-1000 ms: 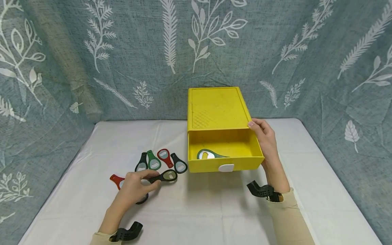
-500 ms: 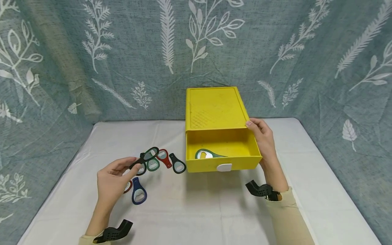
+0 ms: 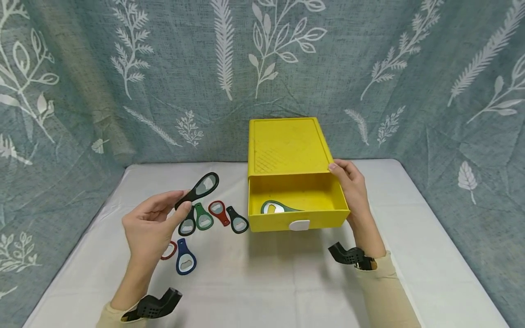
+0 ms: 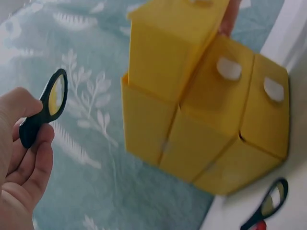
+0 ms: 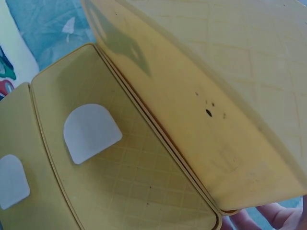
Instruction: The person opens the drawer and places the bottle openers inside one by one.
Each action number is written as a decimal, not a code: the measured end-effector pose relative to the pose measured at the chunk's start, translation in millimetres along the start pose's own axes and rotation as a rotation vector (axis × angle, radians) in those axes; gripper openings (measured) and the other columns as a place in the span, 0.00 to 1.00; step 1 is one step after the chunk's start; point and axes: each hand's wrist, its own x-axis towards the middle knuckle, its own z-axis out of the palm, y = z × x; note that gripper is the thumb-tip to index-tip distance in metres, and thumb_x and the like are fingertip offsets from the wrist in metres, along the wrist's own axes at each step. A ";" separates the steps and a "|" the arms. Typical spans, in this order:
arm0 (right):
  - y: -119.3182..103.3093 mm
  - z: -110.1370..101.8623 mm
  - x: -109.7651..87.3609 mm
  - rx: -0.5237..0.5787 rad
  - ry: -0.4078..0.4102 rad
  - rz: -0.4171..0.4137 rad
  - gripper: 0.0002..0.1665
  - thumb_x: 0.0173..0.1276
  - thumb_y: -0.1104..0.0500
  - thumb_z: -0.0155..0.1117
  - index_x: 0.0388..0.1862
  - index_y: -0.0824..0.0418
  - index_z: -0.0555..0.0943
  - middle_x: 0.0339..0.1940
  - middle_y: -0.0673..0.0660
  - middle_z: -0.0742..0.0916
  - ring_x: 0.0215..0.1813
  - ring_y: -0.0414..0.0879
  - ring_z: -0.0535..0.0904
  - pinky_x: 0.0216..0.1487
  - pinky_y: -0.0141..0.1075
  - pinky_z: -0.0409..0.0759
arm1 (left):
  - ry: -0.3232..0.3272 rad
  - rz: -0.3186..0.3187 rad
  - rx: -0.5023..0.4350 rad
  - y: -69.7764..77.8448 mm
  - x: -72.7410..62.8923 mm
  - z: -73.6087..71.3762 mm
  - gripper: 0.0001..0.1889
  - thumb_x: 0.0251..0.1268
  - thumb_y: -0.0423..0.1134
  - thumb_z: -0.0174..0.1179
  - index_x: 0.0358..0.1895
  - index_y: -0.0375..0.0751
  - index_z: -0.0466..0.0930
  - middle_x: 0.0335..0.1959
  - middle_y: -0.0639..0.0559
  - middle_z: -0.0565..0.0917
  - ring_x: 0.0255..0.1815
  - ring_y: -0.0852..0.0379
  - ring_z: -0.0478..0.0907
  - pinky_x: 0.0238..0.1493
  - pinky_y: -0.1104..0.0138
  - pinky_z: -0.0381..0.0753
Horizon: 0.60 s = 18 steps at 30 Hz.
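My left hand pinches a black bottle opener by its handle, between thumb and fingers. The opener is raised over the table, its ring end pointing up and away. In the left wrist view the same opener stands apart from the yellow drawer cabinet. The cabinet's top drawer is pulled out, with a green-rimmed bottle opener lying inside, partly hidden by the drawer front. My right hand holds the cabinet's right side, thumb at the top front corner.
On the white table, left of the cabinet, lie black, green, red and blue bottle openers, plus others. Another red one is partly behind my left hand. A leaf-patterned curtain hangs behind.
My left hand has lifted the black opener off the table, first drawing it left, then raising it, ring end tilting upward. My right hand stays at the cabinet.
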 end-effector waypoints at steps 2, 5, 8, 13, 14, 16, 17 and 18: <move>-0.3 -0.4 -0.1 0.005 -0.005 -0.003 0.24 0.69 0.46 0.66 0.56 0.58 0.77 0.53 0.58 0.79 0.52 0.52 0.76 0.47 0.36 0.78 | -0.025 0.058 -0.056 3.6 3.5 9.0 0.15 0.48 0.13 0.67 0.42 0.17 0.82 0.39 0.39 0.87 0.44 0.50 0.85 0.52 0.65 0.78; -0.5 -0.5 -0.3 0.008 -0.012 -0.007 0.24 0.70 0.46 0.65 0.57 0.58 0.77 0.53 0.59 0.79 0.51 0.52 0.76 0.46 0.36 0.78 | -0.079 0.125 -0.123 6.8 7.2 22.6 0.15 0.46 0.10 0.65 0.42 0.15 0.81 0.39 0.36 0.86 0.44 0.49 0.85 0.53 0.64 0.78; -0.5 -0.7 -0.5 0.008 -0.011 -0.007 0.24 0.70 0.46 0.65 0.57 0.58 0.77 0.54 0.58 0.79 0.51 0.51 0.76 0.45 0.36 0.79 | -0.141 0.147 -0.084 8.5 9.9 35.9 0.16 0.45 0.11 0.66 0.42 0.18 0.82 0.40 0.37 0.86 0.45 0.49 0.84 0.52 0.64 0.78; -0.4 -0.6 -0.8 0.010 -0.006 -0.007 0.24 0.70 0.46 0.66 0.57 0.58 0.77 0.54 0.58 0.79 0.51 0.51 0.76 0.45 0.36 0.79 | -0.245 0.135 0.034 5.7 10.7 55.4 0.18 0.47 0.14 0.69 0.44 0.28 0.86 0.40 0.41 0.87 0.43 0.51 0.84 0.47 0.66 0.81; -0.4 -0.4 -0.8 0.009 -0.005 -0.007 0.24 0.70 0.46 0.66 0.57 0.58 0.77 0.54 0.58 0.79 0.51 0.51 0.76 0.45 0.36 0.79 | -0.269 0.131 0.045 4.6 10.5 58.9 0.17 0.48 0.15 0.69 0.44 0.30 0.86 0.40 0.42 0.87 0.43 0.51 0.84 0.45 0.66 0.82; -0.6 -0.2 -0.9 0.007 -0.005 -0.008 0.24 0.70 0.46 0.66 0.57 0.58 0.77 0.53 0.59 0.79 0.50 0.51 0.77 0.45 0.36 0.79 | -0.320 0.121 0.055 2.3 10.3 66.2 0.16 0.50 0.19 0.70 0.44 0.33 0.87 0.40 0.45 0.87 0.42 0.51 0.84 0.43 0.66 0.82; -0.6 -0.1 -1.0 0.007 -0.004 -0.007 0.24 0.70 0.46 0.66 0.57 0.59 0.77 0.53 0.59 0.79 0.50 0.51 0.77 0.45 0.36 0.79 | -0.344 0.120 0.067 1.5 10.4 69.8 0.15 0.51 0.20 0.70 0.44 0.34 0.87 0.40 0.47 0.87 0.42 0.51 0.84 0.41 0.67 0.82; -0.6 -0.1 -0.9 0.006 -0.004 -0.006 0.25 0.70 0.45 0.66 0.57 0.59 0.77 0.54 0.59 0.79 0.51 0.51 0.76 0.45 0.36 0.79 | -0.365 0.127 0.088 0.2 10.8 73.3 0.15 0.52 0.22 0.71 0.44 0.36 0.87 0.40 0.48 0.87 0.42 0.52 0.84 0.36 0.69 0.82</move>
